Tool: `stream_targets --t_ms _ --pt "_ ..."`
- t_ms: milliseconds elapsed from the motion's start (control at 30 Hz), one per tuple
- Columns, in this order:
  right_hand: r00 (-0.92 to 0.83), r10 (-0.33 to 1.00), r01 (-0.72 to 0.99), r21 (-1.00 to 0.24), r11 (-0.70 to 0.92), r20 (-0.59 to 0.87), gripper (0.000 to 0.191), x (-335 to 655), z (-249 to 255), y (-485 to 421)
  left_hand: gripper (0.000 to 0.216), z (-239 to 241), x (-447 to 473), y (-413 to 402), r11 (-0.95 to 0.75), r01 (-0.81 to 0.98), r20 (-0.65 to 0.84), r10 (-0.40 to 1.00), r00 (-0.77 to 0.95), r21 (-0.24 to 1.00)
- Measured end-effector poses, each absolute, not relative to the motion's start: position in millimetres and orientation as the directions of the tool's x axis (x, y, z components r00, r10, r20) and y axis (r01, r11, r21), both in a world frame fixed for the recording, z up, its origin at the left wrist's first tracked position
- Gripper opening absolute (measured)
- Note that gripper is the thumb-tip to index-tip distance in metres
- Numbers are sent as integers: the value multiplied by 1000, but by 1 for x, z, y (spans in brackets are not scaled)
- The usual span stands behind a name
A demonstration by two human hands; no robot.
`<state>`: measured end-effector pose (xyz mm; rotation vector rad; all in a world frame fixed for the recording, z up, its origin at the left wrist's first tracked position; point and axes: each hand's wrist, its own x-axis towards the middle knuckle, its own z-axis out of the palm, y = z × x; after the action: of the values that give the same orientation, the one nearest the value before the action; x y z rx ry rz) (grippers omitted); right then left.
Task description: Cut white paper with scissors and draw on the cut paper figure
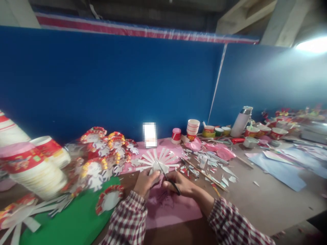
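My left hand [146,182] pinches the near edge of a white paper cup cut into spreading strips [157,160], which lies over a pink sheet [168,207]. My right hand [182,185] is closed round the black handles of a pair of scissors [167,178], whose blades point up into the cut cup. Both sleeves are red-and-white check.
Stacks of red-and-white paper cups [33,166] stand at the left beside finished cup flowers [102,153] and a green sheet [74,221]. Paper scraps and sticks [209,170] lie to the right. Cups, bowls and a white flask [241,121] line the blue wall; blue paper [278,166] lies far right.
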<state>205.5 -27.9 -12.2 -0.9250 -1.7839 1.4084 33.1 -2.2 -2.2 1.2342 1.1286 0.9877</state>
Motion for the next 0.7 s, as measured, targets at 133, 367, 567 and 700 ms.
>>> stream_targets --t_ms 133,367,567,700 --pt "-543 837 118 -981 155 67 43 206 -12 -28 21 -2 34 -2 92 40 -97 986 135 995" --pt "-543 838 152 -976 156 49 39 206 -4 -32 21 -10 30 1 12 113 -27 991 131 994" --pt "-552 833 154 -976 154 45 39 206 -3 -32 22 -13 29 1 34 52 -43 984 174 998" --pt "-542 839 179 -967 179 55 40 207 -7 -29 21 -7 29 -1 44 52 -53 982 179 998"
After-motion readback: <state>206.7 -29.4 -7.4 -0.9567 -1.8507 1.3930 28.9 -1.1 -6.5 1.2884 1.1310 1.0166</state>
